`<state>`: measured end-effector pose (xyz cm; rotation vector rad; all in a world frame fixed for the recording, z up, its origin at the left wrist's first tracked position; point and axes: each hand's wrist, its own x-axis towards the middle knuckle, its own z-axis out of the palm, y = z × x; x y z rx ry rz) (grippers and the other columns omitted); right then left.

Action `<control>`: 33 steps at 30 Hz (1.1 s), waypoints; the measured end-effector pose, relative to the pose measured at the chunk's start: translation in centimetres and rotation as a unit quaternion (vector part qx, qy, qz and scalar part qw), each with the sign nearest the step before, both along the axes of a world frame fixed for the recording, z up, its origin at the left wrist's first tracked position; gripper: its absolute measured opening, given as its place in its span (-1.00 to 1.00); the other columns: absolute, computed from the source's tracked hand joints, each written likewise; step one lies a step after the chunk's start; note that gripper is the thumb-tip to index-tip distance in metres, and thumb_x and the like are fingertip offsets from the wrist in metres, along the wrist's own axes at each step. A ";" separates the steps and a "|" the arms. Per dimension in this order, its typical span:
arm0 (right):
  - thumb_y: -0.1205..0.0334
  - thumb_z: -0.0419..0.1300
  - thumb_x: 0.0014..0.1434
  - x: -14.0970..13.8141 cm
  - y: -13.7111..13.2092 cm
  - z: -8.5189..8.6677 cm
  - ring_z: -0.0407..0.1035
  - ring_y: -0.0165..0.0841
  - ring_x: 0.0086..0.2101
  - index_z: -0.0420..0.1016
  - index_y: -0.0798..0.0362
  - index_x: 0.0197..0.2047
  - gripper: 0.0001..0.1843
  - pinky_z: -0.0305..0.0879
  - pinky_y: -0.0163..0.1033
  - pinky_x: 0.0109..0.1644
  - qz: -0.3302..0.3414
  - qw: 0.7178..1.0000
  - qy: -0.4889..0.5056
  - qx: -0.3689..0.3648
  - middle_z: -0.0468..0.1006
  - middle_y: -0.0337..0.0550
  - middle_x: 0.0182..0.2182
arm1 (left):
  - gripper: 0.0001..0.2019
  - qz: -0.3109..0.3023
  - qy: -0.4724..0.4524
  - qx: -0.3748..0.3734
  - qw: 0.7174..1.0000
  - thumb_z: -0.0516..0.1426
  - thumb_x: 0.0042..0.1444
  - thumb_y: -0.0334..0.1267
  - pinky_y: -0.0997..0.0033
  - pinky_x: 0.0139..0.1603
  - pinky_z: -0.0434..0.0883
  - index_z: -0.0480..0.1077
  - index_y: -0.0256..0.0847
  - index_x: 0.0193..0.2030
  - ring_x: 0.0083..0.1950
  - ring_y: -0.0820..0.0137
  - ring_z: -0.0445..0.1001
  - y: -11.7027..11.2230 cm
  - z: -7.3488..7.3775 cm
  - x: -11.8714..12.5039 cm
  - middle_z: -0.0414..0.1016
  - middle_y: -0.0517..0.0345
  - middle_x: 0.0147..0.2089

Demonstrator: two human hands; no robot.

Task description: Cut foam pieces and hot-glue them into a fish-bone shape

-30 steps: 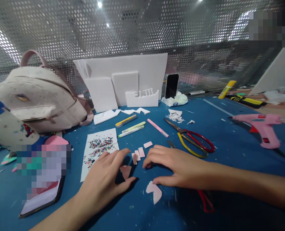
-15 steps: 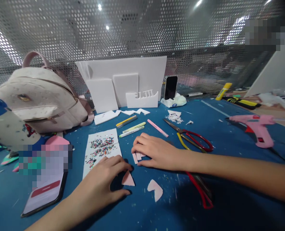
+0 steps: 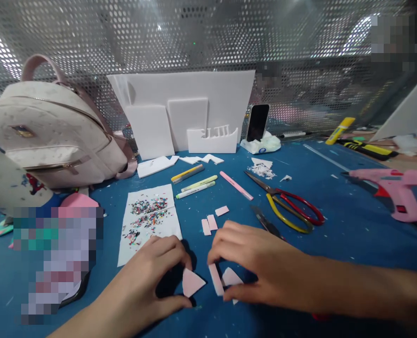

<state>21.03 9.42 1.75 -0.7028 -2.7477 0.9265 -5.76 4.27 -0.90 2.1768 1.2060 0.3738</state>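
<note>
My left hand (image 3: 159, 272) is curled round a pink wedge-shaped foam piece (image 3: 193, 282), its edge between the index finger and thumb. My right hand (image 3: 264, 263) pinches a narrow pink foam strip (image 3: 216, 280) between fingertips and thumb, a little to the right of the wedge. Behind that strip, partly covered by the right thumb, lies a notched pink piece (image 3: 231, 276). Just beyond my hands, small pink rectangles (image 3: 212, 222) rest on the blue table.
Left of my hands lies white paper (image 3: 124, 253) with colourful bits. Scissors (image 3: 282, 195), a dark blade-like tool (image 3: 268, 223) and a pink glue gun (image 3: 394, 188) lie to the right. Markers (image 3: 236, 185) lie ahead, before white foam boards (image 3: 222, 98). A backpack (image 3: 64, 126) stands at left.
My right hand has come nearer from the small rectangles, bringing a strip and uncovering the others. My left hand has closed round the wedge. The view has shifted slightly.
</note>
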 end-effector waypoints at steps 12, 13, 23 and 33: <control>0.17 0.28 0.29 0.4 0.1 -0.5 0.35 -0.25 -0.10 0.45 -0.07 0.00 -0.78 0.19 -0.16 -0.05 0.022 0.997 -0.064 0.026 0.50 -0.22 -0.11 | -0.56 -0.024 -0.061 0.010 0.998 0.31 0.09 0.17 0.35 -0.16 0.19 0.29 -0.14 -0.36 -0.27 0.36 0.36 -0.7 -0.6 0.1 0.48 0.28 -0.32; 0.18 0.28 0.30 0.4 0.2 -0.4 0.35 -0.26 -0.11 0.45 -0.06 0.00 -0.79 0.18 -0.17 -0.06 0.022 0.997 -0.063 0.026 0.49 -0.23 -0.12 | -0.58 -0.032 -0.085 -0.027 0.995 0.30 0.11 0.16 0.37 -0.16 0.20 0.31 -0.13 -0.35 -0.24 0.38 0.37 -0.5 -0.4 -0.1 0.51 0.28 -0.30; 0.20 0.32 0.27 0.4 0.1 0.0 0.34 -0.27 -0.12 0.47 -0.07 0.02 -0.74 0.17 -0.19 -0.07 0.015 0.997 -0.069 0.023 0.49 -0.25 -0.15 | -0.68 -0.081 -0.025 -0.003 0.996 0.32 0.15 0.00 0.33 0.05 0.28 0.43 -0.01 -0.04 0.04 0.29 0.38 0.9 0.4 -1.4 0.42 0.20 -0.02; 0.22 0.33 0.25 0.2 0.3 0.2 0.35 -0.25 -0.13 0.48 -0.04 0.00 -0.74 0.18 -0.17 -0.10 0.015 0.997 -0.074 0.028 0.49 -0.24 -0.17 | -0.74 -0.093 -0.006 0.049 0.994 0.33 0.17 -0.09 0.31 0.04 0.23 0.35 -0.12 -0.27 -0.06 0.36 0.40 0.0 0.4 -0.2 0.43 0.25 -0.12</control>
